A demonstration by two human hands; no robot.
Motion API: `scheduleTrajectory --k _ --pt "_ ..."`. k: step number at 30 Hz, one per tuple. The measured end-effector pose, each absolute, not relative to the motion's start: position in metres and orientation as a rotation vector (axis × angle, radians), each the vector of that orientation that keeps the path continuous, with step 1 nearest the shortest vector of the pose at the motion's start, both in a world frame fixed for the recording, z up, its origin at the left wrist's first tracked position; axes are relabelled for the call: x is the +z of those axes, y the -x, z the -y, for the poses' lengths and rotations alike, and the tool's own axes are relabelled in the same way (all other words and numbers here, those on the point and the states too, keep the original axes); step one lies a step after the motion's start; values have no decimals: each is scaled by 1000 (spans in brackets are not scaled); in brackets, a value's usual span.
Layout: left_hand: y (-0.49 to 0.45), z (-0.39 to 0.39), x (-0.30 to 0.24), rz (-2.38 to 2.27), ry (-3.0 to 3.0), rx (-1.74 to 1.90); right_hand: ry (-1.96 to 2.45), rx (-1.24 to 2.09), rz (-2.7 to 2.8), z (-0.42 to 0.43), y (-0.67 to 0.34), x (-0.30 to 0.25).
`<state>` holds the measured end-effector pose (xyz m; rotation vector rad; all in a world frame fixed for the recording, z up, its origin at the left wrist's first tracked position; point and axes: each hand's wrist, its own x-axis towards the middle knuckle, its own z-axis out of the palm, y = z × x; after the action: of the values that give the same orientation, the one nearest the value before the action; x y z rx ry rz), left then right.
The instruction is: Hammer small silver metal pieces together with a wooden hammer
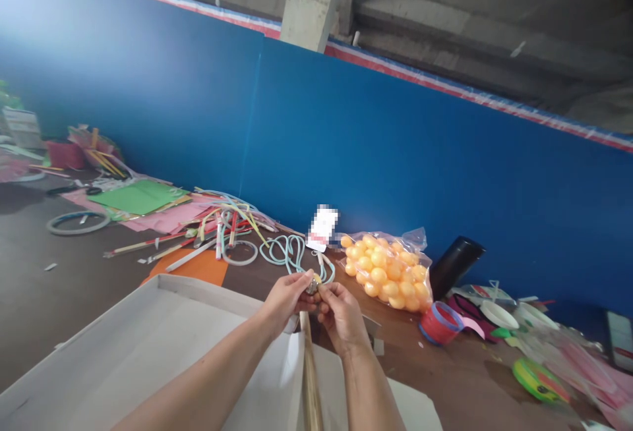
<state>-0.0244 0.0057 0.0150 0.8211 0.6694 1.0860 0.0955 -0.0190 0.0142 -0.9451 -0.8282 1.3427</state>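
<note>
My left hand [285, 298] and my right hand [340, 312] meet above the table, fingers pinched together around a small round object [313, 283] that looks part shiny, part orange. A thin wooden stick [309, 372] runs down from under the hands toward me. Both hands are closed on the small object. A white shallow box [148, 345] lies below my left forearm.
A clear bag of orange balls [386, 271] lies just beyond my hands. A red tape roll [438, 323], a black cylinder [455, 263] and lids sit to the right. Cords, sticks and coloured paper [138, 197] clutter the left. A blue wall [346, 141] backs the brown table [59, 299].
</note>
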Motion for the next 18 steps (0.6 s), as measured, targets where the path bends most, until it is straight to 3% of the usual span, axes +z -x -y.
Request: scheduleTrajectory --k 7,15,18 --pt "24 -10 11 -591 -707 1076 1035 1266 900 18 -93 16" --pt "32 -20 17 -544 -428 1092 1427 1016 1260 54 -105 15" --pt "33 -22 16 -501 -365 1098 1839 572 1779 71 -107 7"
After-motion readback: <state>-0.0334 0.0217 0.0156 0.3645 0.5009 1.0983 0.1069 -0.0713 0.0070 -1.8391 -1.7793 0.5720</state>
